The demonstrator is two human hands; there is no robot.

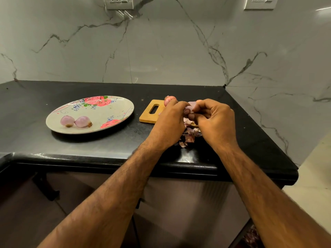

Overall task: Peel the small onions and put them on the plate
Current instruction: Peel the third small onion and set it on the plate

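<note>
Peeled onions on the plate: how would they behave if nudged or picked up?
Probably roll: the peeled onions are rounded and lie on the plate, which looks smooth and shallow. Likely slippery, as their bare surface looks glossy. Probably light, being small.

- We note both bare forearms reaching forward and converging.
- Left hand (170, 120), right hand (215, 120): fingers curled, fingertips meeting, both pinching one small onion (191, 106) between them.

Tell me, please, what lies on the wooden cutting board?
An unpeeled onion sits at the far edge of the cutting board; loose peels show nearer. The left hand and right hand cover the rest.
</note>
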